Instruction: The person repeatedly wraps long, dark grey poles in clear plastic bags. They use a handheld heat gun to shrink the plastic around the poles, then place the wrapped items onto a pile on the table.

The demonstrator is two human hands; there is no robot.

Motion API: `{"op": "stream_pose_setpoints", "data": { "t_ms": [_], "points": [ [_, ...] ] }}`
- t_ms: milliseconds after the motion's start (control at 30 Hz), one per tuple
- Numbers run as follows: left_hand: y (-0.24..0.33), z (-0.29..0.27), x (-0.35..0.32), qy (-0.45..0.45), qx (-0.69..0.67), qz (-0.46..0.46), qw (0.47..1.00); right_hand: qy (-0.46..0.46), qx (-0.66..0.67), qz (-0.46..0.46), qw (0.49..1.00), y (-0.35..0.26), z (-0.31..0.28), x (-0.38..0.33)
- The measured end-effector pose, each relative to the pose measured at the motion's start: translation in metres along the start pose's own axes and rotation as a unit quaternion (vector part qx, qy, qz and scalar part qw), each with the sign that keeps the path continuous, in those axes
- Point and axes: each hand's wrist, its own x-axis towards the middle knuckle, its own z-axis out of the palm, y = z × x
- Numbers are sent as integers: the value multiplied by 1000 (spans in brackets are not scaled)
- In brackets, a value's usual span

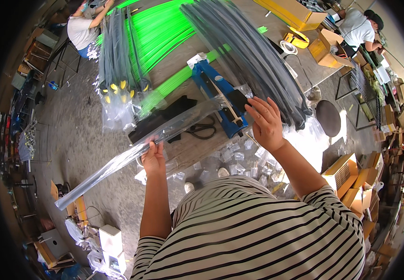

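Observation:
My left hand is closed on a long, narrow clear plastic sleeve, which slants from the lower left up to a blue bag sealer. The sleeve's upper end lies over the sealer's near part. My right hand has its fingers stretched out, their tips at the black lever of the sealer; whether they press on it I cannot tell. Black-handled scissors lie left of the sealer, partly behind the sleeve. A dark flat sheet is on the table beneath the sleeve.
Bright green rods cover the far table, flanked by grey sleeved bundles and a larger grey bundle. Yellow tape and a cardboard box stand far right. Plastic scraps litter the floor. Two people work farther off.

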Motion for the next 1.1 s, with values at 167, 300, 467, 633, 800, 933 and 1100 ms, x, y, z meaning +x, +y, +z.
{"op": "stream_pose_setpoints", "data": {
  "t_ms": [167,300,467,633,800,933,1100],
  "points": [
    [2,4,1,-1,8,0,1000,3,8,9,1000,-1,7,-6],
    [1,1,2,-7,9,1,1000,10,5,12,1000,0,15,-14],
    [0,-1,4,3,13,-11,1000,16,11,32,999,0,30,-32],
    [1,3,2,31,15,-15,999,3,18,48,999,-4,32,-33],
    [-1,2,4,21,10,-14,1000,13,2,45,999,-4,33,-32],
    [-2,-1,7,29,10,-22,999,20,7,44,999,-3,35,-33],
    [1,4,5,6,6,-30,1000,29,36,67,997,-6,36,-34]
  ]
}}
